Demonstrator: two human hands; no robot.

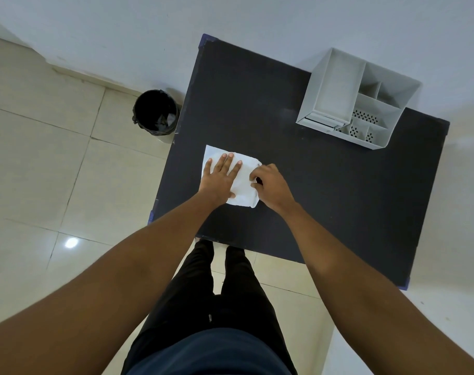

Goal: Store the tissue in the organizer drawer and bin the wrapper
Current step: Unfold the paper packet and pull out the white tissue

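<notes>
A white tissue (pixel 245 182) lies partly folded on the dark table (pixel 325 198), near its left side. My left hand (pixel 219 175) presses flat on the tissue with fingers spread. My right hand (pixel 271 185) pinches the tissue's right edge between fingers and thumb. A grey organizer (pixel 357 98) with open compartments and a small drawer front stands at the table's far right corner. A round bin (pixel 156 112) with a black liner stands on the floor left of the table; something crumpled lies inside it.
A pale wall runs behind the table. Cream floor tiles (pixel 54 171) stretch to the left. My legs in black trousers stand at the table's near edge.
</notes>
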